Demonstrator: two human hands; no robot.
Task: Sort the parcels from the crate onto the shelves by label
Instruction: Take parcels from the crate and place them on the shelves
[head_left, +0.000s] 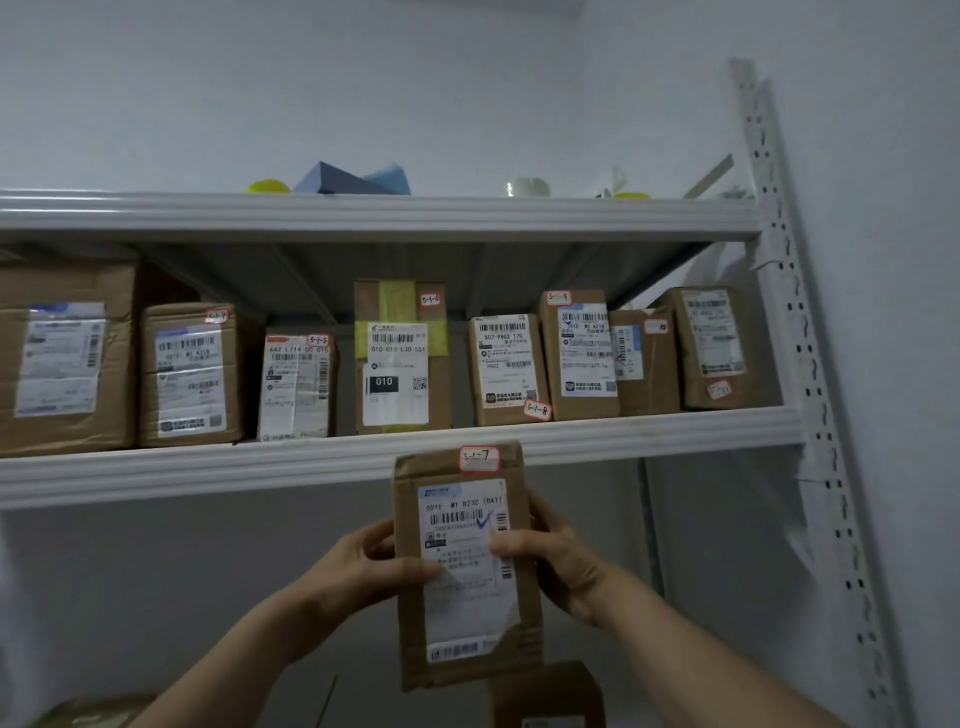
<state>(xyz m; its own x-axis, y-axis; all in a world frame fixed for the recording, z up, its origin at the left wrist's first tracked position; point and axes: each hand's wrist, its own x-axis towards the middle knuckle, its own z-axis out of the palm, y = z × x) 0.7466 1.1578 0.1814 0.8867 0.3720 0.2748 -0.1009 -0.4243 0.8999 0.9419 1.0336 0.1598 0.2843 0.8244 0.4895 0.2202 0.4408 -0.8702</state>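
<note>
Cardboard parcel labelled 3-1-7, upright before the shelf edge; left hand and right hand raised, fingers gripping its sides.

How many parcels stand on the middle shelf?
8, in a row from left: big parcel, parcel 3-1-4, parcel 3-1-5, parcel 3-1-6, parcel 3-1-8, parcel 3-1-9, parcel 10, end parcel. Others may hide behind them.

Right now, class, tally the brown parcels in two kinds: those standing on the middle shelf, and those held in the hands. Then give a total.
Parcels on the middle shelf: 8
Held parcel marked 3-1-7, gripped by the left hand and the right hand: 1
Total: 9
</note>
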